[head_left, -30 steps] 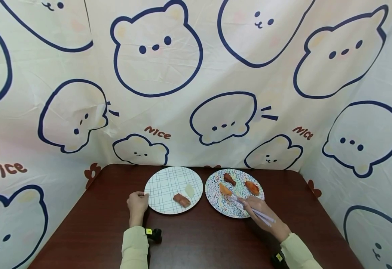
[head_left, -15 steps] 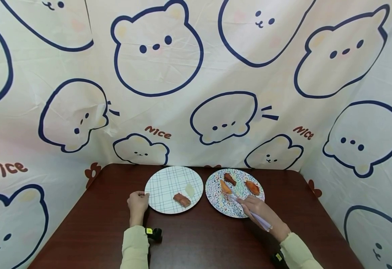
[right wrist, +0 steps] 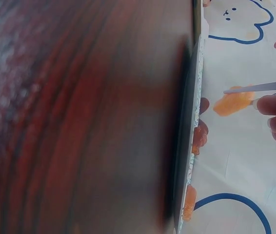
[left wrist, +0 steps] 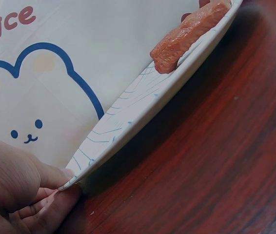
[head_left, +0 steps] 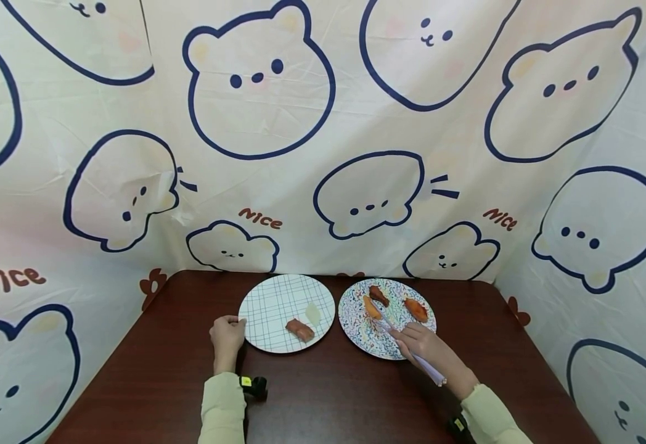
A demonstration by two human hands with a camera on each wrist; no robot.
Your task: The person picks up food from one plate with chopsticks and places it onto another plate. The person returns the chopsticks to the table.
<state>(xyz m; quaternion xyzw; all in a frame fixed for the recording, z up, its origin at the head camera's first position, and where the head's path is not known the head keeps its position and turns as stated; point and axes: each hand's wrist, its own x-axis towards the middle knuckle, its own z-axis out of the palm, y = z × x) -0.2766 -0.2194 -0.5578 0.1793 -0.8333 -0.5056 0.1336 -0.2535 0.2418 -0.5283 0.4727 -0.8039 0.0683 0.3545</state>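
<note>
Right hand point(head_left: 433, 350) grips lilac chopsticks point(right wrist: 265, 87); slackening could drop the oblong orange morsel point(right wrist: 231, 105) ahead; left hand point(head_left: 226, 338) pinches round white plate point(head_left: 273, 308).

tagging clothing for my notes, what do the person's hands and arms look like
The left hand and right hand are ungloved. The left sleeve and right sleeve are pale yellow-green. A black device shows at the left wrist, a second device at the right, each with a yellow label.

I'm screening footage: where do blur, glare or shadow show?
Right wrist: dark red-brown wood-grain table blurred, pale glare at the picture's left; left wrist: shadow beneath the white round grid-patterned plate, shiny highlights on the reddish-brown meat piece; head: fairly even light.
</note>
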